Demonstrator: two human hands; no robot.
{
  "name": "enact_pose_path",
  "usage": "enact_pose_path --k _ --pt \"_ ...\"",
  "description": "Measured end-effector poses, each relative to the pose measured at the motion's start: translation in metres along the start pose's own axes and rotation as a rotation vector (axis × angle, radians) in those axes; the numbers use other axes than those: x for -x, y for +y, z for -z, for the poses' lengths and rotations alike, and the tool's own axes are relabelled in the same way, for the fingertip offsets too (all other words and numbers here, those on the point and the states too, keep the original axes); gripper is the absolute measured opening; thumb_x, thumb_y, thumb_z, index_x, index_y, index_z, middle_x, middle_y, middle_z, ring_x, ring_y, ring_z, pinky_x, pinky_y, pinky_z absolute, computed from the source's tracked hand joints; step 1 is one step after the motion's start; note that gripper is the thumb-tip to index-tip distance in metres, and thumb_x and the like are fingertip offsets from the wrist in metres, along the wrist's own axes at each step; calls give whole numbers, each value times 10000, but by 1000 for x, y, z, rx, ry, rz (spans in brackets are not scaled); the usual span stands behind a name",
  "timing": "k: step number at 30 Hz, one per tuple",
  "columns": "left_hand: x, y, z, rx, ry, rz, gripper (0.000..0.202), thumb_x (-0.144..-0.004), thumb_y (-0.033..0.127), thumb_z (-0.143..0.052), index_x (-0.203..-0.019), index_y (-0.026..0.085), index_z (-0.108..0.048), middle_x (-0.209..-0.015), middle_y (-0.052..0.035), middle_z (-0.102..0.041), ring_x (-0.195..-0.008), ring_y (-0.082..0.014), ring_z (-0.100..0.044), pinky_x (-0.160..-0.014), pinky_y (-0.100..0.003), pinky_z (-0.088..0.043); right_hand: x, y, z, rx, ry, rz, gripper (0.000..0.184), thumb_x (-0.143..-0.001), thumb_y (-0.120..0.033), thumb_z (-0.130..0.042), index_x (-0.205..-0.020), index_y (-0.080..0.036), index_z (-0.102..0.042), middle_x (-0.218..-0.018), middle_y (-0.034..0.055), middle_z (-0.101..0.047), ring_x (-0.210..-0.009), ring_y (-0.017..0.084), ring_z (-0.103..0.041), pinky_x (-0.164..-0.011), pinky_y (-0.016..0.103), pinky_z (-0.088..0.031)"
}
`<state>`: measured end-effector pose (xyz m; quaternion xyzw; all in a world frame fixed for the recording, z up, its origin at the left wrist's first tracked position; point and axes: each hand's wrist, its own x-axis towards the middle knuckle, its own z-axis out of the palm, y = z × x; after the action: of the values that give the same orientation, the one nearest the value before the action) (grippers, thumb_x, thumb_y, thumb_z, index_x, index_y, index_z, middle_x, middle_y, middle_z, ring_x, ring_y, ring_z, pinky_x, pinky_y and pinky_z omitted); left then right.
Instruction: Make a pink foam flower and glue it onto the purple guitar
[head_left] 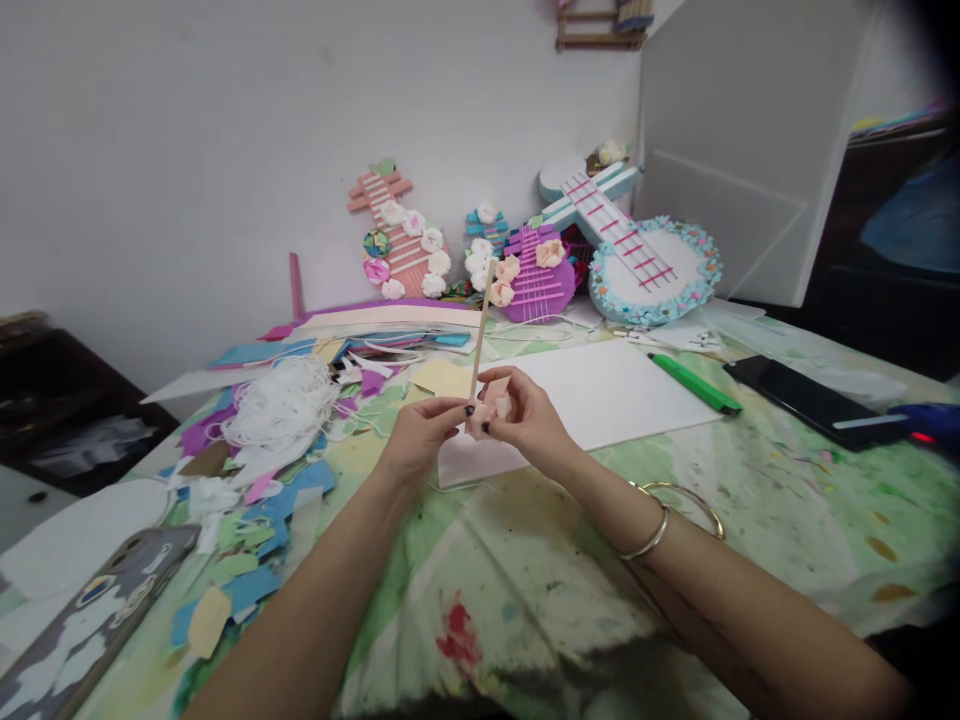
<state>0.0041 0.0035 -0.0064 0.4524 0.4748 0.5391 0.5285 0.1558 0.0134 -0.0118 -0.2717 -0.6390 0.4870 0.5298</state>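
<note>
My left hand (pixel 421 432) and my right hand (pixel 525 412) meet above the table's middle, fingertips pinched together. Between them is a small pale pink paper flower (pixel 496 402) wound at the lower end of a thin wooden stick (pixel 481 325) that points up and slightly right. The left fingers pinch the stick's base; the right fingers wrap the pink roll. Two bangles (pixel 675 515) circle my right wrist.
A white sheet (pixel 607 395) lies under the hands on a paint-stained cloth (pixel 525 580). A green marker (pixel 694 384) and black phone (pixel 814 402) lie right. Paper scraps and white string (pixel 277 405) pile left, a phone (pixel 90 620) near left. Decorated guitar crafts (pixel 652 265) lean on the wall.
</note>
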Motion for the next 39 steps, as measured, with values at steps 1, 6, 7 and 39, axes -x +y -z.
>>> enact_pose_path --k 1,6,7,39 --pt "0 0 0 10 -2 -1 216 -518 261 -773 -696 149 -725 -672 -38 -681 -637 -122 -574 -670 -271 -427 0 0 0 0 0 -3 467 -585 -121 -573 -1037 -202 -487 -851 -2 -541 -757 135 -531 -668 258 -432" --pt "1 2 -1 63 -27 4 224 -494 234 -788 -688 142 -725 -640 -29 -680 -581 -102 -559 -607 -242 -421 -1 -1 1 1 22 -32 370 -563 -117 -575 -918 -189 -502 -793 -21 -524 -697 117 -500 -607 230 -402" --pt "1 3 -1 75 -34 11 230 -489 230 -792 -689 139 -724 -646 -31 -683 -590 -107 -567 -613 -245 -429 -1 -1 2 -10 20 -51 342 -560 -119 -579 -886 -187 -501 -780 -24 -523 -685 113 -495 -597 226 -395" --pt "1 5 3 10 -93 -46 240 -527 243 -788 -718 122 -710 -656 -25 -652 -586 -116 -548 -585 -256 -410 0 -15 7 -583 -194 -372 236 -560 -106 -645 -746 -153 -508 -690 5 -590 -635 131 -550 -604 254 -393"
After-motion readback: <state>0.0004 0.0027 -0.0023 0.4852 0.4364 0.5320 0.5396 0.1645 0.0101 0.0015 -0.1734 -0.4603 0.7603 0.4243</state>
